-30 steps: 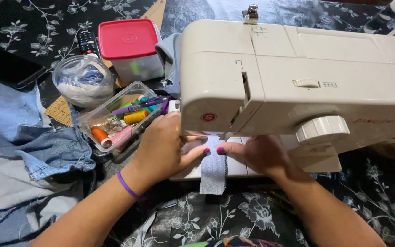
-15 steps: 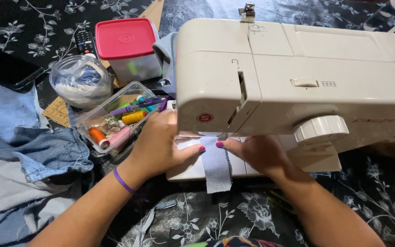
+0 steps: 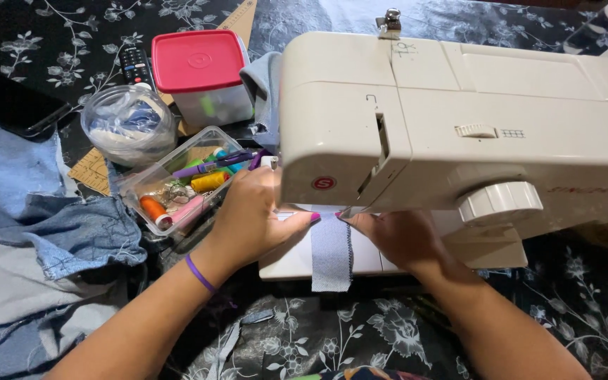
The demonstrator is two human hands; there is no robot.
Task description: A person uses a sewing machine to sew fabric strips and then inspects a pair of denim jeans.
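Feeding a denim strip under the sewing machine

Pressing flat on either side of the denim strip (image 3: 331,255), the left hand (image 3: 255,218) and right hand (image 3: 395,236) rest on the bed of the cream sewing machine (image 3: 459,127), fingers spread and fingertips touching the cloth at the needle area. Compared with a second ago, the strip hangs slightly lower over the machine's front edge, and the hands have barely shifted, so the seam seems to be advancing. One purple band (image 3: 199,273) circles the left wrist. Left of the machine lie one clear tray of thread spools (image 3: 177,184), one round clear tub (image 3: 128,127), one red-lidded box (image 3: 202,74), one remote (image 3: 134,65) and a heap of denim pieces (image 3: 43,232).
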